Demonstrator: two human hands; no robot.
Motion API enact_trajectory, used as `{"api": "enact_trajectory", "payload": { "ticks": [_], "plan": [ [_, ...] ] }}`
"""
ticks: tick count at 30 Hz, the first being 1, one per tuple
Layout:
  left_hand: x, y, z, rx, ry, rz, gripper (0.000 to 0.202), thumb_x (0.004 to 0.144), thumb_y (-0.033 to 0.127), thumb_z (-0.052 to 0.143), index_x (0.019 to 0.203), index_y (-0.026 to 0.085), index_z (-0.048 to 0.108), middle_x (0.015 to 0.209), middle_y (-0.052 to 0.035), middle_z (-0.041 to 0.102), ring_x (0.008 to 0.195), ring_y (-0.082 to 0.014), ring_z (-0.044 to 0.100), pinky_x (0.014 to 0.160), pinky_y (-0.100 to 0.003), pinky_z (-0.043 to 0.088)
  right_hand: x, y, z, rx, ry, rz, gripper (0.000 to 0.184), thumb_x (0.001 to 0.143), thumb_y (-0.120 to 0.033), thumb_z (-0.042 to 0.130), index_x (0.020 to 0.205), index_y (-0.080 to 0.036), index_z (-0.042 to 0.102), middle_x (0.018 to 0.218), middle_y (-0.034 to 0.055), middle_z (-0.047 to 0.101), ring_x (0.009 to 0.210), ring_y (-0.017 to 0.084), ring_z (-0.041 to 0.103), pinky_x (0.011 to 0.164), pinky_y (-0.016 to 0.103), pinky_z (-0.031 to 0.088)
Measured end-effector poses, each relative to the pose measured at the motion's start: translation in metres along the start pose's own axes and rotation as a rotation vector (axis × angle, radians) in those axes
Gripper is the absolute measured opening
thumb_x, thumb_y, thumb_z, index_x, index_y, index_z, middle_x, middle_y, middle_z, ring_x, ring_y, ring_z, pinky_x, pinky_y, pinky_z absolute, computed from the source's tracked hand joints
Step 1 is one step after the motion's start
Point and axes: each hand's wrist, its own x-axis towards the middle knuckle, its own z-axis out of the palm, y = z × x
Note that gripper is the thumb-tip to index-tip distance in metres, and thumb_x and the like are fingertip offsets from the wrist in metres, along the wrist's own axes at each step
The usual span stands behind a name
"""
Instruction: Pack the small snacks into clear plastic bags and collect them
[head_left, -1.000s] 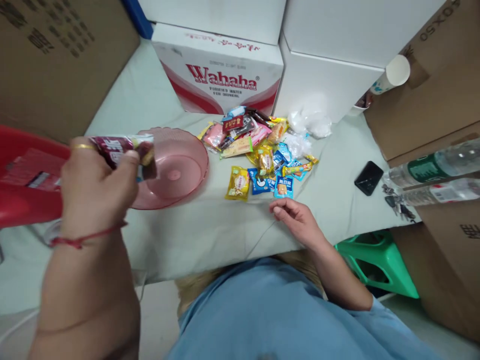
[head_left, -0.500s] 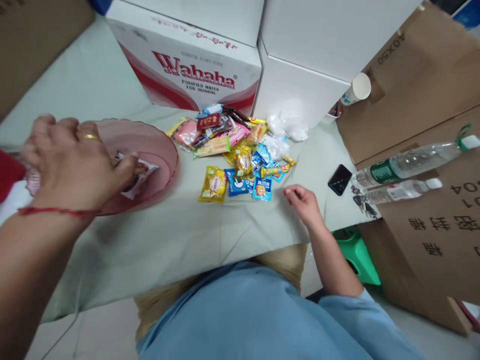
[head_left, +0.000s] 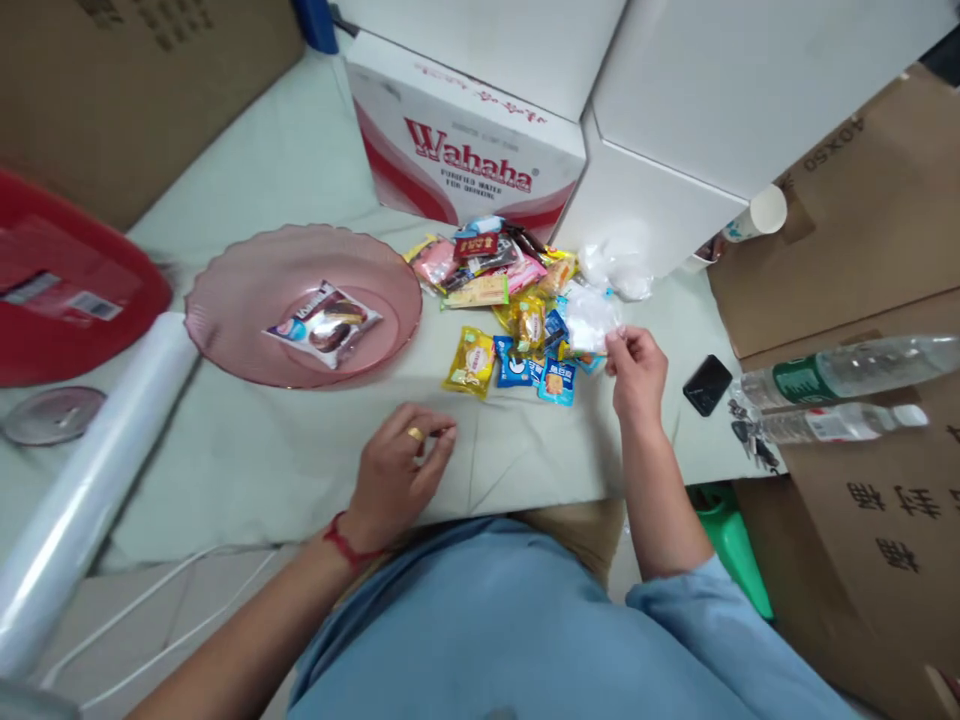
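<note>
My left hand (head_left: 405,462) rests near the front edge of the cloth, fingers curled together, and no object shows in it. My right hand (head_left: 636,372) pinches the edge of a white, see-through packet (head_left: 591,318) at the right side of the snack pile. Around that packet lie blue snack packets (head_left: 556,382), a yellow snack packet (head_left: 471,362) and a long pale green wrapper (head_left: 477,292). To the left, a pink scalloped plastic bowl (head_left: 225,350) holds one wrapped chocolate pie (head_left: 327,322).
A Wahaha water carton (head_left: 472,160) and white boxes (head_left: 675,90) stand behind the pile. On the right are a black phone (head_left: 707,385), keys (head_left: 754,440), two bottles (head_left: 840,425) and a paper cup (head_left: 757,215). A plastic film roll (head_left: 90,490) and red container (head_left: 75,290) lie left.
My left hand has left the bowl and drawn back toward my body; the wrapped pie stays in the bowl. My right hand has reached up to the pile and taken the white packet.
</note>
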Motion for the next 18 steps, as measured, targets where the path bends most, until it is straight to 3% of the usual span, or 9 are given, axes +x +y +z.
{"api": "enact_trajectory", "payload": {
  "ticks": [3,6,8,10,13,15,18],
  "plan": [
    [0.018,0.017,0.024,-0.195,-0.052,-0.019,0.013,0.097,0.031,0.06,0.089,0.022,0.065,0.08,-0.0008,0.059,0.07,-0.0145,0.055,0.069,-0.029,0.047,-0.056,-0.012,0.0,0.043,-0.054,0.012,0.028,0.087,-0.047,0.076,0.092,-0.023,0.062,0.076,-0.0051,0.054,0.057,0.01,0.043,0.054,0.024,0.037],
    [0.042,0.026,0.054,-0.397,-0.123,-0.037,0.02,0.092,0.039,0.066,0.084,0.021,0.064,0.078,-0.0009,0.058,0.07,-0.0146,0.051,0.07,-0.029,0.045,-0.088,-0.015,0.006,-0.047,-0.064,-0.028,0.025,0.092,-0.046,0.073,0.091,-0.024,0.062,0.078,-0.0033,0.056,0.063,0.013,0.048,0.06,0.026,0.042],
    [0.054,0.025,0.072,-0.617,-0.179,-0.18,0.033,0.093,0.051,0.066,0.081,0.021,0.062,0.074,0.0,0.055,0.065,-0.013,0.047,0.062,-0.027,0.04,-0.097,-0.015,0.012,-0.155,-0.053,-0.138,0.02,0.095,-0.042,0.07,0.091,-0.024,0.063,0.08,-0.0011,0.059,0.068,0.015,0.052,0.064,0.028,0.046],
    [0.059,0.02,0.085,-0.887,-0.247,-0.406,0.048,0.09,0.067,0.064,0.084,0.02,0.061,0.073,0.001,0.053,0.059,-0.0103,0.043,0.052,-0.024,0.032,-0.102,-0.014,0.018,-0.258,-0.053,-0.295,0.013,0.097,-0.036,0.066,0.091,-0.025,0.064,0.085,0.0022,0.062,0.075,0.018,0.057,0.069,0.032,0.049],
    [0.061,0.012,0.091,-1.155,-0.322,-0.654,0.06,0.077,0.077,0.071,0.088,0.019,0.058,0.079,0.0004,0.058,0.056,-0.0077,0.045,0.046,-0.022,0.024,-0.106,-0.012,0.024,-0.326,-0.117,-0.472,0.009,0.1,-0.026,0.059,0.093,-0.025,0.065,0.092,0.0061,0.066,0.086,0.022,0.063,0.075,0.036,0.053],
    [0.06,0.008,0.09,-1.194,-0.326,-0.692,0.057,0.072,0.069,0.08,0.085,0.019,0.056,0.075,0.0023,0.057,0.056,-0.0068,0.044,0.048,-0.02,0.025,-0.109,-0.011,0.027,-0.325,-0.185,-0.495,0.012,0.101,-0.023,0.056,0.093,-0.025,0.065,0.092,0.0069,0.066,0.09,0.022,0.065,0.079,0.038,0.054],
    [0.059,0.005,0.089,-1.164,-0.301,-0.657,0.048,0.073,0.057,0.085,0.08,0.019,0.056,0.063,0.0066,0.048,0.055,-0.0064,0.037,0.051,-0.02,0.029,-0.112,-0.009,0.027,-0.26,-0.305,-0.385,0.008,0.1,-0.03,0.059,0.099,-0.024,0.063,0.094,0.0062,0.065,0.087,0.021,0.064,0.077,0.036,0.055]
  ]
}}
